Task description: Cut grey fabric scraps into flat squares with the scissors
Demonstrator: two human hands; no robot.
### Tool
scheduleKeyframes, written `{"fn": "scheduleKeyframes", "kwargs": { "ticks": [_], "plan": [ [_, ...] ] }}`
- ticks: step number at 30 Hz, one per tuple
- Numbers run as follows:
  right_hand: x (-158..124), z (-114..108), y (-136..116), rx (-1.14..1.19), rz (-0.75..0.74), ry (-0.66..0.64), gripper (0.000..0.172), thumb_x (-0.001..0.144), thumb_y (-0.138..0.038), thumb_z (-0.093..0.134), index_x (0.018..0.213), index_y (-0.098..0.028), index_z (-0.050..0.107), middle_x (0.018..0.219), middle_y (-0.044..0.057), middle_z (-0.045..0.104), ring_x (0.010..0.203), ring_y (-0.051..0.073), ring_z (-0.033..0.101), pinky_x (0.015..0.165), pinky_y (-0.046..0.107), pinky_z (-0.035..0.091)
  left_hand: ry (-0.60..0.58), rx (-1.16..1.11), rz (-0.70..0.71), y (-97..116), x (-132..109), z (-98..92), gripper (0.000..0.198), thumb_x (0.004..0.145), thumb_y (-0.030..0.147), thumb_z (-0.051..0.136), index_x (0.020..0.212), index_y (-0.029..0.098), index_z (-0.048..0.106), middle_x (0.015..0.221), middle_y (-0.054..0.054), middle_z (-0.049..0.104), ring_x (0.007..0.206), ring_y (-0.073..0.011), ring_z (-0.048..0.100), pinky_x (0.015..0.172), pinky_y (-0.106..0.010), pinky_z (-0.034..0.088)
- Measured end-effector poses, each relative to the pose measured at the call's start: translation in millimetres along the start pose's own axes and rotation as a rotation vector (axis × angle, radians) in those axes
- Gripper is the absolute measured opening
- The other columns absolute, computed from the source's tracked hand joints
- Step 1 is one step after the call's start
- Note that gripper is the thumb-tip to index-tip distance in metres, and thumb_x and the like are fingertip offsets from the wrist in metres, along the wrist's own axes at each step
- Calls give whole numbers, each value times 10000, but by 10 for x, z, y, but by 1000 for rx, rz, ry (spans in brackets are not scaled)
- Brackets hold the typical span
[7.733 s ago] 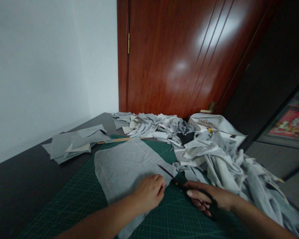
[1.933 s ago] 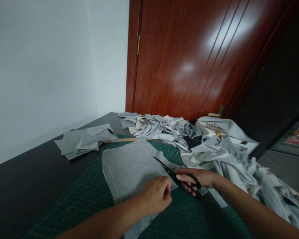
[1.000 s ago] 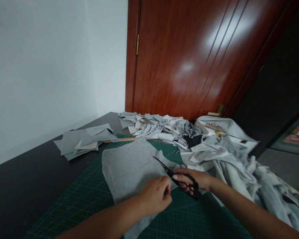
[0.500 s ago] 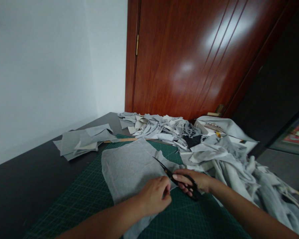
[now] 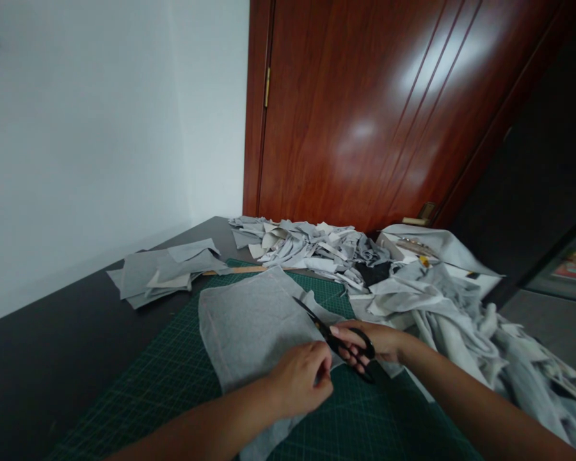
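A grey square of fabric (image 5: 249, 326) lies flat on a green cutting mat (image 5: 173, 378). My left hand (image 5: 301, 378) pinches its near right edge, fingers closed on the cloth. My right hand (image 5: 372, 342) grips black scissors (image 5: 333, 336), fingers through the handles. The blades point up-left along the fabric's right edge and cut into it.
A big heap of grey and white fabric scraps (image 5: 432, 301) fills the right and back of the dark table (image 5: 38, 365). A small stack of cut grey pieces (image 5: 166, 272) sits at the left. A wooden ruler (image 5: 235, 270) lies behind the mat. A brown door (image 5: 365, 109) stands behind.
My right hand and the scissors have advanced up-left along the fabric's right edge. My left hand has stayed at the near edge, gripping the cloth.
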State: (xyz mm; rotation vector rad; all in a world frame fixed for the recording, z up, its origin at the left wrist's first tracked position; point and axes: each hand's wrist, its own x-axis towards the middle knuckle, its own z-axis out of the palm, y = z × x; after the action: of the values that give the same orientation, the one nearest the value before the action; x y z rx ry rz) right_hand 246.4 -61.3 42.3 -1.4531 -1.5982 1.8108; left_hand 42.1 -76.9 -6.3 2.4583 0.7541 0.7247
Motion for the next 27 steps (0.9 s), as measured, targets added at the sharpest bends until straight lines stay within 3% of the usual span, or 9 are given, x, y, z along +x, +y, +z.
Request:
{"fn": "scheduleKeyframes", "kwargs": {
  "ticks": [10, 15, 27],
  "plan": [
    [79, 27, 19, 65, -25, -24, 571, 723, -734, 615, 748, -173, 517, 573, -62, 511, 449, 63, 483, 386, 152, 388, -1, 12, 14, -5, -5, 28, 194, 679, 78, 519, 802, 207, 443, 750, 14, 547, 681, -142, 507, 622, -252, 356],
    [103, 15, 10, 30, -14, -23, 587, 727, -753, 589, 734, -171, 509, 554, -63, 507, 408, 54, 469, 354, 143, 323, -3, 9, 13, -13, -1, 24, 205, 676, 79, 525, 805, 210, 436, 743, 17, 539, 684, -145, 507, 630, -254, 363],
    [76, 80, -16, 23, -47, 7, 587, 703, -751, 613, 710, -178, 488, 534, -75, 450, 437, 64, 453, 368, 154, 355, -28, 25, -13, 4, 0, 17, 199, 685, 80, 525, 802, 212, 434, 752, 18, 539, 684, -146, 502, 653, -256, 392]
  ]
}}
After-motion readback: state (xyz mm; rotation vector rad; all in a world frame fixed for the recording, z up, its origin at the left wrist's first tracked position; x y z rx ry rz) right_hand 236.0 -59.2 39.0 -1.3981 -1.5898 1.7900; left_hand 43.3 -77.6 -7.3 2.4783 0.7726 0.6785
